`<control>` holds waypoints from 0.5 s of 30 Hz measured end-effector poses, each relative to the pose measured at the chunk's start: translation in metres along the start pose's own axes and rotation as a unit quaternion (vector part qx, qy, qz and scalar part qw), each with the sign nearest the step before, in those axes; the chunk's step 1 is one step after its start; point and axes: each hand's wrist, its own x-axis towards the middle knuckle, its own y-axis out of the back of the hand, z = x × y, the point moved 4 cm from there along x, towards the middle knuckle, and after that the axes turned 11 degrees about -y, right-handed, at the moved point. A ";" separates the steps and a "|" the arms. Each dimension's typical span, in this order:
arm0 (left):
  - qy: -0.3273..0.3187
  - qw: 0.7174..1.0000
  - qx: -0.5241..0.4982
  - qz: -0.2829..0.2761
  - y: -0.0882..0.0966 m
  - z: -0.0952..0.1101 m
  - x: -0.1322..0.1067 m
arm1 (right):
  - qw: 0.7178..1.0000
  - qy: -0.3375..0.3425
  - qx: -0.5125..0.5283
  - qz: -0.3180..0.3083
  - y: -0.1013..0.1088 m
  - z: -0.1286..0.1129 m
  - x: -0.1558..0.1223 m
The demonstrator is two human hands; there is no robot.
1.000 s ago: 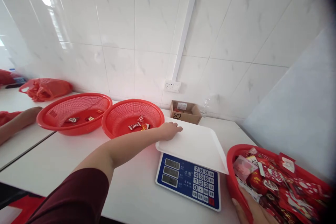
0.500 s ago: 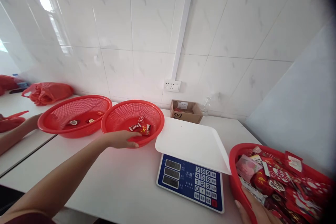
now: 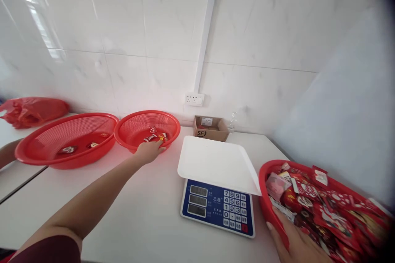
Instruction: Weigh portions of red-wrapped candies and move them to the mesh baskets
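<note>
The left hand (image 3: 148, 153) is at the near edge of the middle basket (image 3: 131, 129); its fingers are partly bent towards the sweets (image 3: 150, 138) lying in the bottom, but whether they hold the rim or a sweet cannot be told. The right hand (image 3: 294, 236) is closed over the near-left rim of the right basket (image 3: 264, 174), with the thumb outside and the fingers inside. That basket stands at the right of the desk (image 3: 154, 218), filled with packets (image 3: 333, 213), beside the scale (image 3: 216, 207). Handling: the middle basket should be light and slightly flexible; hold by the rolled rim. The right basket is probably much heavier, and its thin wall may flex; support opposite sides of the rim and keep it level, since smooth wrappers may slide. Sweets should be light; pinch across the wrapper.
</note>
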 end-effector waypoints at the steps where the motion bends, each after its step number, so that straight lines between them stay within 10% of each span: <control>1: 0.001 1.000 0.010 0.015 0.001 0.001 0.004 | 1.000 -0.014 -0.007 -0.004 0.004 -0.004 0.000; 9: -0.170 0.939 -0.111 0.278 -0.015 0.078 -0.032 | 0.981 -0.160 0.038 -0.105 0.025 -0.021 0.002; 12: -0.381 0.842 -0.221 0.312 -0.033 0.133 -0.071 | 0.953 -0.184 0.152 -0.186 0.030 -0.014 0.009; 15: -0.608 0.724 -0.257 0.199 -0.052 0.185 -0.103 | 0.925 -0.171 0.227 -0.251 0.038 0.001 0.019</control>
